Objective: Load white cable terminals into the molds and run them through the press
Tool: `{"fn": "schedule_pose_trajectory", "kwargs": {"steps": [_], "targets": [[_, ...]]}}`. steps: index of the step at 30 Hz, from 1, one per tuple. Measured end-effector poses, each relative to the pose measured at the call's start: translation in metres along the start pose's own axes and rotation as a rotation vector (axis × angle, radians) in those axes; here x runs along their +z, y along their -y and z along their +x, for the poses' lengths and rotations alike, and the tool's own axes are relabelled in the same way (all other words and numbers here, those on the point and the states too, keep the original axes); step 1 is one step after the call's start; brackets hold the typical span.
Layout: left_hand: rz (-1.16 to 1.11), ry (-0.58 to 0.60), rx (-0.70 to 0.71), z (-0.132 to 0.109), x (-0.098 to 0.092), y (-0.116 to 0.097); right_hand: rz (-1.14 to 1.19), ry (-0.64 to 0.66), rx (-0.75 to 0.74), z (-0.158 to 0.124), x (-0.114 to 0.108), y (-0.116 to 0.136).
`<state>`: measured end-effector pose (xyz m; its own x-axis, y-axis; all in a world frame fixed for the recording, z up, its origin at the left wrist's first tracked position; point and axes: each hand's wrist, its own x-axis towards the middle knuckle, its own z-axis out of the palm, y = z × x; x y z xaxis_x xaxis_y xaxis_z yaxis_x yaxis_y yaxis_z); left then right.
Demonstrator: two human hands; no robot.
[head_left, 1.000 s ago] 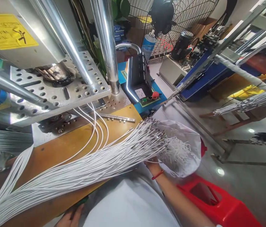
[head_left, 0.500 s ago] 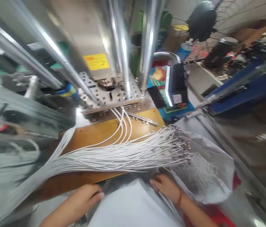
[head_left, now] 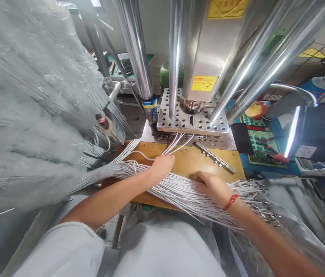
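Observation:
Several thin white cables (head_left: 178, 143) run out from under the metal plate of a press. My left hand (head_left: 164, 166) is closed on these cables, just in front of the plate; its fingertips are partly hidden. Under my left forearm and across the brown board (head_left: 189, 159) lies a thick bundle of white cables (head_left: 179, 187), with metal ends (head_left: 262, 188) at its right. My right hand (head_left: 212, 186) is over the bundle's upper edge, thumb and fingers apart and slightly bent. A slotted metal bar (head_left: 214, 157) rests on the board beyond it.
The perforated press plate (head_left: 168, 121) and steel columns (head_left: 139, 57) stand ahead. Right of them are a green control panel (head_left: 256, 130), a lit lamp (head_left: 292, 132) and an apple (head_left: 256, 109). Plastic-wrapped cables (head_left: 35, 115) hang at the left.
Both hands have moved up from my lap to the board, the left to the cables at the press, the right to the bundle. The camera view has turned left.

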<state>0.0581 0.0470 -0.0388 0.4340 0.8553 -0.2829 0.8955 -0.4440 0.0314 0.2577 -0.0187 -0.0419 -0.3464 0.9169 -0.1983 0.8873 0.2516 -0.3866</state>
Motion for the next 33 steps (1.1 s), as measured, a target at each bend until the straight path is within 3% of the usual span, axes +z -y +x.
{"fn": "schedule_pose_trajectory", "kwargs": {"steps": [3,7,9,12,15,18,21,25,30,33], "targets": [[-0.003,0.013,-0.085,-0.010,-0.002,0.027,-0.096,0.046,0.032,0.007,0.012,0.012],[-0.188,-0.015,0.318,-0.022,0.000,0.017,-0.105,0.031,0.099,0.017,0.007,0.015],[-0.245,-0.008,0.397,-0.023,0.002,0.010,-0.079,0.037,0.104,0.021,-0.006,0.015],[-0.378,0.015,0.392,-0.021,0.004,0.012,-0.096,0.030,0.096,0.019,-0.034,0.015],[-0.601,0.036,0.411,-0.019,0.004,0.023,-0.069,0.117,0.081,0.009,-0.054,0.009],[-0.608,-0.006,0.348,-0.019,0.003,0.027,-0.082,0.264,0.073,-0.001,-0.055,-0.002],[-0.520,-0.066,0.344,-0.019,0.002,0.022,-0.074,0.313,0.089,-0.005,-0.047,-0.006],[-0.418,-0.014,0.471,-0.018,0.003,0.016,-0.087,0.233,0.079,-0.005,-0.046,-0.005],[-0.344,-0.071,0.407,-0.019,0.005,0.014,-0.055,0.218,0.049,-0.004,-0.045,-0.010],[-0.391,-0.153,0.389,-0.022,0.000,0.011,-0.071,0.040,-0.048,-0.002,-0.039,0.001]]}}
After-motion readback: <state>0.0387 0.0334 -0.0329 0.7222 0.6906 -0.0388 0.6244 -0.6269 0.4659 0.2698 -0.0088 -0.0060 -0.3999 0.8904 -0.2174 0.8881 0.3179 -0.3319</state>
